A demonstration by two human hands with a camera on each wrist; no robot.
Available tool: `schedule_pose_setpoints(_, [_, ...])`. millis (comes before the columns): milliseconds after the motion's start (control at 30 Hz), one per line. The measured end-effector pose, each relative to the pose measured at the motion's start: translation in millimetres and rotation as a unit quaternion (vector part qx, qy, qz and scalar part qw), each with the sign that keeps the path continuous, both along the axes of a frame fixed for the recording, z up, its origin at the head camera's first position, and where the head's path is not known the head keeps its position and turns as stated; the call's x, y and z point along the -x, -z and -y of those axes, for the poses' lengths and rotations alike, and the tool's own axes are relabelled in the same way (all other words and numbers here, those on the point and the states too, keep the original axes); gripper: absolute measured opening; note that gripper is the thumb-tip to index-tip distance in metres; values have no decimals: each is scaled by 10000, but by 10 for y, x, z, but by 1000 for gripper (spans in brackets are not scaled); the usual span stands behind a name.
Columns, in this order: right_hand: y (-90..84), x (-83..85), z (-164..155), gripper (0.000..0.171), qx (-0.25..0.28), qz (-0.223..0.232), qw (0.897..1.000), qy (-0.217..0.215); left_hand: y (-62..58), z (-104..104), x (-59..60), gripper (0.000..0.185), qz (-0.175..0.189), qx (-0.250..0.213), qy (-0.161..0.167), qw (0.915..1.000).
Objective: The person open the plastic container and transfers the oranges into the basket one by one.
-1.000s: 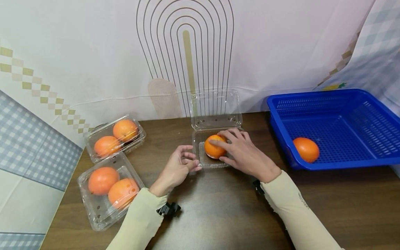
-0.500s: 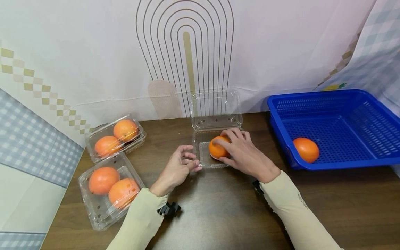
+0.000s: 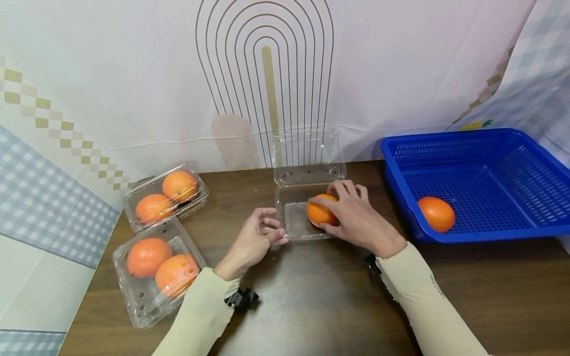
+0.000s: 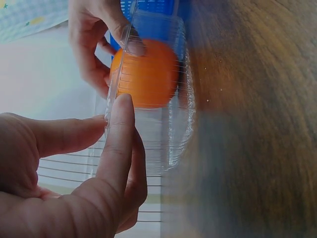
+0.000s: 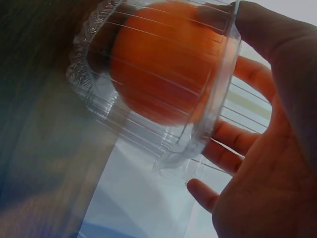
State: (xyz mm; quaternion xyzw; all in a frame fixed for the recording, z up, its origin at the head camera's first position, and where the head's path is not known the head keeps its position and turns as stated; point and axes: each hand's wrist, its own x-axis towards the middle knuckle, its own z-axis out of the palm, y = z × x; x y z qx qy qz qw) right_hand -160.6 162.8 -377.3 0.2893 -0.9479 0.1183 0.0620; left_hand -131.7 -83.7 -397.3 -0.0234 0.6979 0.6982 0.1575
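Observation:
An orange [image 3: 319, 213] sits in the right part of a clear plastic clamshell box [image 3: 294, 215], whose lid [image 3: 308, 155] stands raised at the back. My right hand [image 3: 359, 222] grips this orange from above and the right, fingers behind it and thumb in front. At the box's front left corner, my left hand [image 3: 249, 243] pinches the rim between thumb and index finger; the left wrist view shows this hold [image 4: 116, 119] closely. Through the clear wall in the right wrist view, the orange [image 5: 163, 64] appears low inside the box.
A blue basket [image 3: 483, 198] at the right holds another orange [image 3: 436, 214]. Two clear boxes, one at the back left [image 3: 202, 190] and one nearer [image 3: 133, 311], each hold two oranges. A patterned cloth wall [image 3: 378, 64] borders the wooden table [image 3: 311, 301] behind.
My right hand has shifted the orange rightward within the box, from its middle to its right part. My left hand has kept its place at the rim.

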Motion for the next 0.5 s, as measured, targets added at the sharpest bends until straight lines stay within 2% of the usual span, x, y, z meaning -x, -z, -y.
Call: schedule_pose_setpoints(500, [49,27,-34,72,75,109,9997,221,10,-1,-1,57,-66,-33,47,10000])
